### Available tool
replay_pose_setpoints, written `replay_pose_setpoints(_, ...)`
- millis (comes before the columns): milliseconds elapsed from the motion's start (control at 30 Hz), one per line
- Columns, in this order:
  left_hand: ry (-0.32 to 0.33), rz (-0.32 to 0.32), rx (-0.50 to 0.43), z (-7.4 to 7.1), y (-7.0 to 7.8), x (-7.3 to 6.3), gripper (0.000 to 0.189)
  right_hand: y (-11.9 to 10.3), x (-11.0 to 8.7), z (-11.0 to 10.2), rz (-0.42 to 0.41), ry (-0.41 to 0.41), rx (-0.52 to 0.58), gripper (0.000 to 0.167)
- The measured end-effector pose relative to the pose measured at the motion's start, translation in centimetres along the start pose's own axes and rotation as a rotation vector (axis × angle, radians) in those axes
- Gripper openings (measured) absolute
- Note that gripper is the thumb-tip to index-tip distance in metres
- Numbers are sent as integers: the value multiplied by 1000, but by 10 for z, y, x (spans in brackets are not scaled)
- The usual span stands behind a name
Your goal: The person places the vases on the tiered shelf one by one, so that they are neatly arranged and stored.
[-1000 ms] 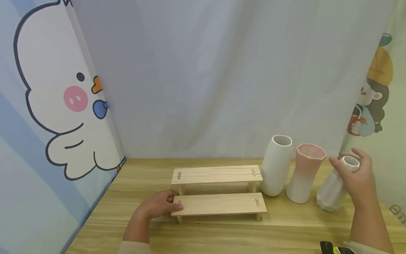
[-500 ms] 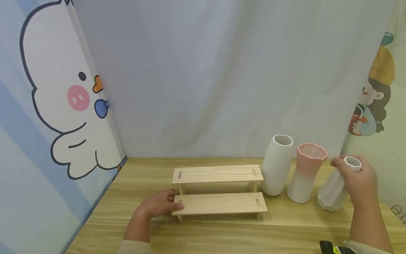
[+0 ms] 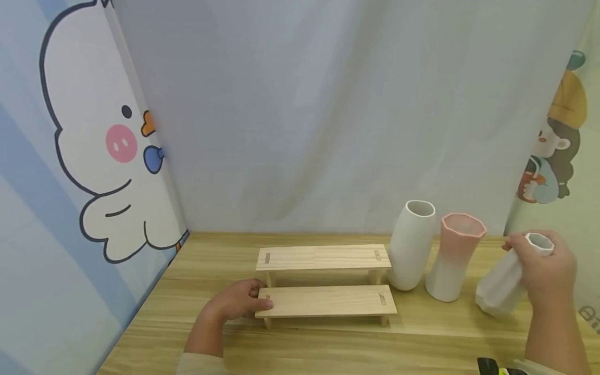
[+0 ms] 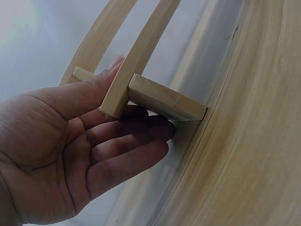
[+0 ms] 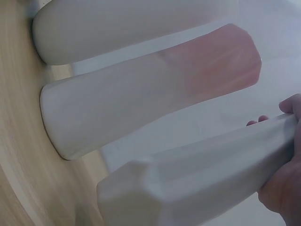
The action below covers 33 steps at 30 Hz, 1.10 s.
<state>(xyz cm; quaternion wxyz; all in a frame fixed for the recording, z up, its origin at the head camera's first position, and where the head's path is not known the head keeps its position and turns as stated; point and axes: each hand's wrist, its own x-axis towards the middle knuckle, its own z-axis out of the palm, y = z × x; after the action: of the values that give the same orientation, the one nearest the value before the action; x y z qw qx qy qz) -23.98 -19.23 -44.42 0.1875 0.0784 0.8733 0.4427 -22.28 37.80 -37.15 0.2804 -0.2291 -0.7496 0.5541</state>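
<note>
White, faceted, ceramic-looking vase is what we hold in our right hand, thumb and fingers closed round its narrow neck, just below the rim; we see it leaning, mouth toward two o'clock and foot toward eight, the foot apparently off the pale wood-grain table. Gripped this high, the wide end will probably want to swing; we do well to keep the wrist firm, bring the vase upright before any contact, and let its foot meet a surface flat rather than on a corner. At ten o'clock from it, near but apart, stands the tall flared vase fading from pink to white; past that, also around ten o'clock, the smooth, rounded, plain white vase; we should keep clear of both, as a knock could chip or topple them. Over toward nine o'clock, our left hand pinches the left end of the front pale wooden plank stand, thumb on top, fingers underneath; a light, steady hold should stop it sliding; the rear pale wooden plank stand sits just beyond, at twelve o'clock from it.
</note>
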Motion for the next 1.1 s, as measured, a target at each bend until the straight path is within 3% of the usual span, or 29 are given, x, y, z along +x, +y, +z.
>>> replay_pose_setpoints(200, -10, 12, 20, -1, 0, 0, 70, -11, -6, -4, -15, -7, -37, 14)
replay_pose_setpoints(367, -22, 32, -6, -1, 1, 0, 69, -23, -15, -8, -23, -55, -77, 16)
replay_pose_setpoints(467, -12, 51, 30, 0, 2, -1, 67, -31, -21, -10, -14, -80, -88, 17)
replay_pose_setpoints(633, 1, 49, 82, 1, 3, -3, 67, -42, -31, -11, -12, -138, -15, 20)
replay_pose_setpoints(767, -4, 48, 63, 6, 1, -3, 66, -48, -39, -13, -31, -175, 91, 20)
replay_pose_setpoints(967, 10, 52, 38, 8, 0, -3, 67, -52, -50, -9, -92, -221, 267, 16)
replay_pose_setpoints(1100, 6, 50, 13, 5, -1, -5, 68, -54, -58, 0, -159, -259, 278, 13)
